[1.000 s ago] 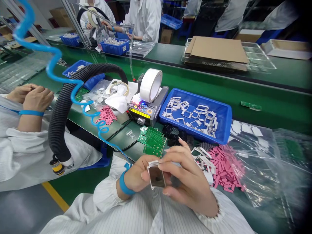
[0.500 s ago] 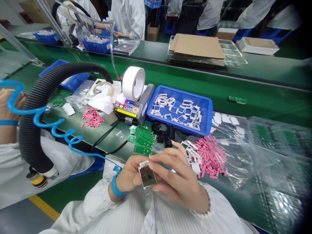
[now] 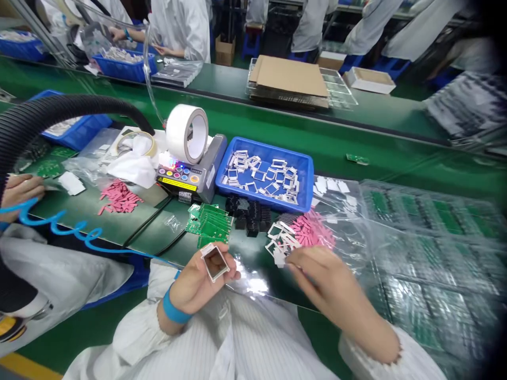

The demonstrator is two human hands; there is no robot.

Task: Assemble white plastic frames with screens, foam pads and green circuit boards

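**Two Hands at Bench: Framed Screen in Left, Right at Loose Parts**

One framed screen, a dark panel in a thin white surround, lies in the left hand above the near edge of the worktable. The left hand is partly open, palm up, with its fingers beneath the screen. The screen is tilted, its dark face upward. A blue wristband encircles the left wrist.

The right hand is located to the right, well apart from the left. Its thumb and fingers are drawn close together beside a white piece at the near end of a heap of white frames. Whether the fingertips grip that piece cannot be determined.

Component positions:

- Pink strips: heaped immediately right of the white frames.
- Black parts: grouped to the far left of the white frames.
- Green circuit boards: fanned in an overlapping stack, left of the black parts.
- Blue tray: beyond the black parts; contains loose white frames.
- Tape machine: left of the tray; carries a white tape roll on top.
- Clear trays: at right, with green boards visible inside.

At far left, a co-worker's hand is above the same worktable.
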